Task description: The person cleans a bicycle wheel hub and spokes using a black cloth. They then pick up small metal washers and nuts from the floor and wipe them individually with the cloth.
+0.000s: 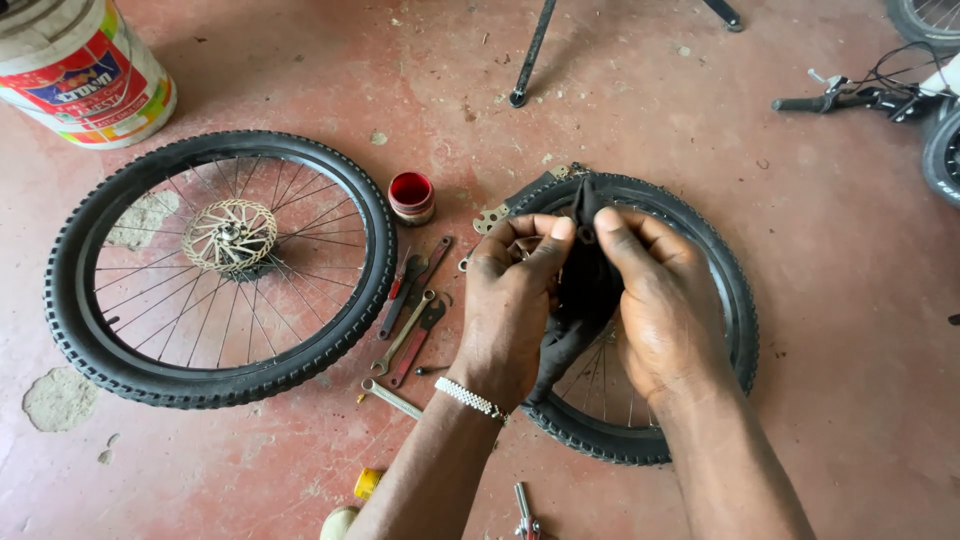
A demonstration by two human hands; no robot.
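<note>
My left hand [512, 300] and my right hand [660, 300] both pinch a limp black rubber inner tube [585, 290], held up between them above a bicycle wheel [735, 310] that lies flat on the red floor. The thumbs and forefingers meet near the top of the folded tube. A beaded white bracelet sits on my left wrist. The hands hide most of the wheel's spokes and hub.
A second wheel [215, 270] with a disc rotor lies to the left. Spanners and tyre levers [410, 320] lie between the wheels, near a small red tin [411, 196]. A paint bucket [85, 70] stands top left; handlebars [860, 98] top right; stand leg [530, 55].
</note>
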